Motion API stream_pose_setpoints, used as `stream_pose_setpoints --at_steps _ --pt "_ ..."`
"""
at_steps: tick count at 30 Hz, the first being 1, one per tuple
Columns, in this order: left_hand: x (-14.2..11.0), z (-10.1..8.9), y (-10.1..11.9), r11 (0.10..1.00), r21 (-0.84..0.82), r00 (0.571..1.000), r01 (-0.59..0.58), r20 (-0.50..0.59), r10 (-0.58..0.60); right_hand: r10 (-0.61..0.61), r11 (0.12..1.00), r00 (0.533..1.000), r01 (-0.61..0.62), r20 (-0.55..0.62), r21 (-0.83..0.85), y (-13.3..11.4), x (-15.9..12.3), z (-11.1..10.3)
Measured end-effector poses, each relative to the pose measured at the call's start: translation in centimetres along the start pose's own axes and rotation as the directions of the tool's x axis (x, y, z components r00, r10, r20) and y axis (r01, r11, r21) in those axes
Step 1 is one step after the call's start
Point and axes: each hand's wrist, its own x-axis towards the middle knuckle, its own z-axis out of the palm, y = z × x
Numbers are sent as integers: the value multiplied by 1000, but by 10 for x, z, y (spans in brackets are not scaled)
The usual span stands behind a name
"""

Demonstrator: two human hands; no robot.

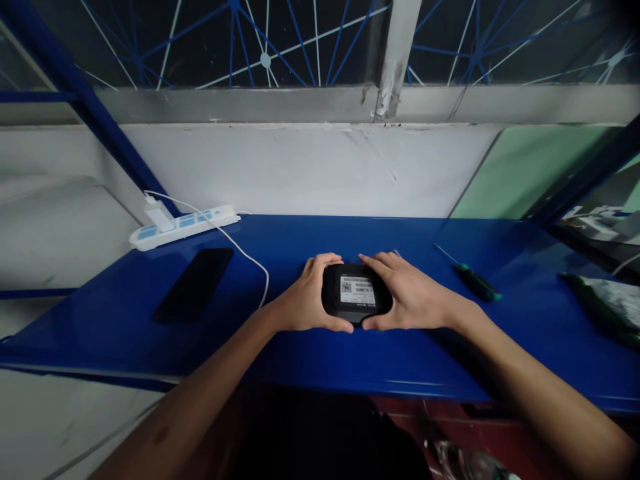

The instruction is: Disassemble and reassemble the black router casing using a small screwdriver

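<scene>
Between my two hands is a small black box-shaped device (333,293) with rounded corners. A white label (357,291) with a square code and printed lines faces up from it. My left hand (311,293) grips its left side, thumb along the near edge and fingers at the far edge. My right hand (411,292) holds the right side in the same way. The device is over the middle of the blue table; whether it touches the surface I cannot tell. Its underside is hidden. A screwdriver (477,281) with a green and black handle lies to the right of my right hand.
A black phone (194,285) lies left on the blue table (320,363). Behind it, a white power strip (185,227) holds a charger (159,215), whose white cable (245,252) runs toward my left forearm. A silver and dark green bag (607,303) lies at the far right.
</scene>
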Motion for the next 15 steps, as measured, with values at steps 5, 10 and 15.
stream_pose_setpoints --at_steps 5,10,15 --pt "0 -3 5 999 -4 999 39 8 -39 0 1000 1000 0 22 -1 -1 0 -3" --pt "0 -6 6 999 -13 999 39 -4 -39 -22 999 1000 22 10 24 -2 -1 -2" --pt "0 -4 5 999 -6 997 33 -63 -33 -50 996 998 53 -35 67 -2 0 -1"
